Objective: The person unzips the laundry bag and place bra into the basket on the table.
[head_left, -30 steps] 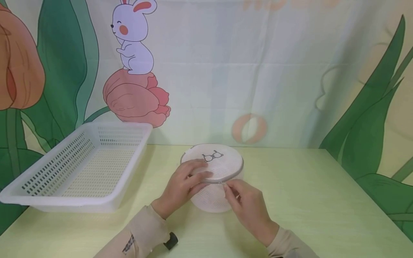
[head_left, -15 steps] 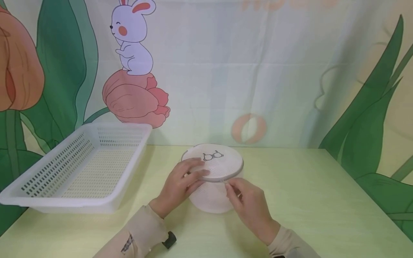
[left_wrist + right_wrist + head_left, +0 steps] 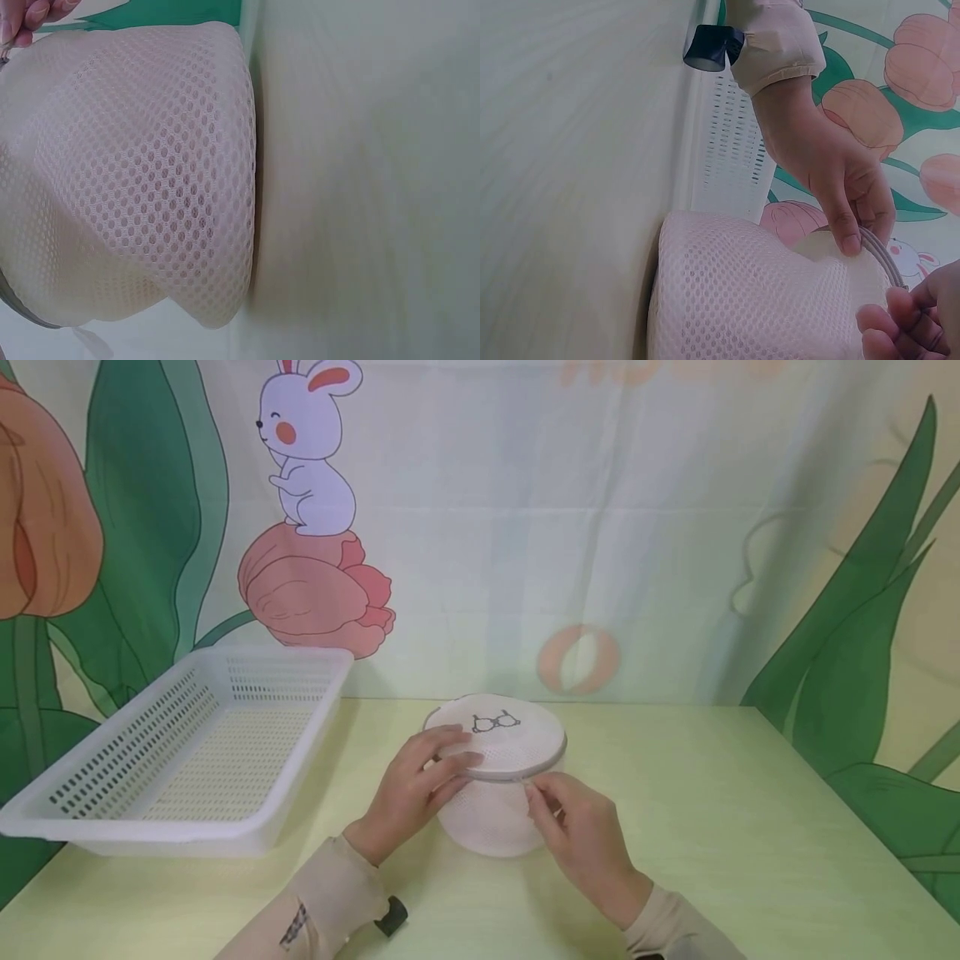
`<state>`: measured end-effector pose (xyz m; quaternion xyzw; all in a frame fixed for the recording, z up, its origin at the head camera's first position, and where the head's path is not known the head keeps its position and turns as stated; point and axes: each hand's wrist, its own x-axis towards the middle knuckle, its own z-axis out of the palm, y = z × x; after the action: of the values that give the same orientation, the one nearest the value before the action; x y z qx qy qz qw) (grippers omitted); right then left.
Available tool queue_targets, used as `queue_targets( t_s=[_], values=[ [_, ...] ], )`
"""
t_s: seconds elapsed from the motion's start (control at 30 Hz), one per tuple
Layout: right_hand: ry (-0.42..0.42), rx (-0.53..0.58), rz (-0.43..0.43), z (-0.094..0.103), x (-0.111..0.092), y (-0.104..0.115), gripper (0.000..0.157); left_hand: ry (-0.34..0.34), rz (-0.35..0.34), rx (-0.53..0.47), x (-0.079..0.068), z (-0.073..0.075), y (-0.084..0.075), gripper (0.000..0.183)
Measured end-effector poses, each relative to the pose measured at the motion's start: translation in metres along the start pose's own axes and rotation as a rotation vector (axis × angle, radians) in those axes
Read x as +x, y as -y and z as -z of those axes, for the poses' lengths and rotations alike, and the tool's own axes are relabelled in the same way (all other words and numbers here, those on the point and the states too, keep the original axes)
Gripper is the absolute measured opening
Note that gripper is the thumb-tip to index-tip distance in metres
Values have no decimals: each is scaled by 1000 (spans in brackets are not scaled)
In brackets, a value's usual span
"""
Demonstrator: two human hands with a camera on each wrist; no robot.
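A round white mesh laundry bag [image 3: 487, 823] stands upright on the table, with a dark glasses-like print on its flat lid. A grey zipper [image 3: 517, 775] runs round the lid's edge. My left hand [image 3: 405, 789] grips that edge at the left, fingers over the lid and thumb below, as the right wrist view also shows. At the front right of the edge, my right hand [image 3: 588, 839] pinches the small zipper pull [image 3: 6, 54], mostly hidden by the fingertips. The left wrist view is filled by the bag's mesh side [image 3: 157, 172], which sags in a fold.
A white slotted plastic basket [image 3: 300, 739] stands on the left of the pale green table [image 3: 712, 827]. Behind the table hangs a cloth [image 3: 465, 560] printed with a rabbit and tulips. A black strap piece [image 3: 392, 917] sticks out below the left sleeve.
My right hand has slid a little to the right along the lid's edge with the zipper pull. The left hand has shifted slightly to the left, still gripping the edge.
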<state>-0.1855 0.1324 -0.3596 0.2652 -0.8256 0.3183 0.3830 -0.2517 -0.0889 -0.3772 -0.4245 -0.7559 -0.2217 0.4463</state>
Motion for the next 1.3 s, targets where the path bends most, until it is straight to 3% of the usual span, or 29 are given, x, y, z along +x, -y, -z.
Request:
queue_targets(
  t_s=[0.6, 0.93, 1.3],
  values=[
    [17, -38, -40, 4, 2, 2, 8, 13, 53, 4, -1, 2, 3, 17],
    [9, -34, -34, 4, 2, 2, 8, 25, 80, 5, -3, 3, 5, 31],
    [3, -32, -24, 4, 2, 2, 9, -5, 63, 3, -3, 2, 7, 28]
  ],
)
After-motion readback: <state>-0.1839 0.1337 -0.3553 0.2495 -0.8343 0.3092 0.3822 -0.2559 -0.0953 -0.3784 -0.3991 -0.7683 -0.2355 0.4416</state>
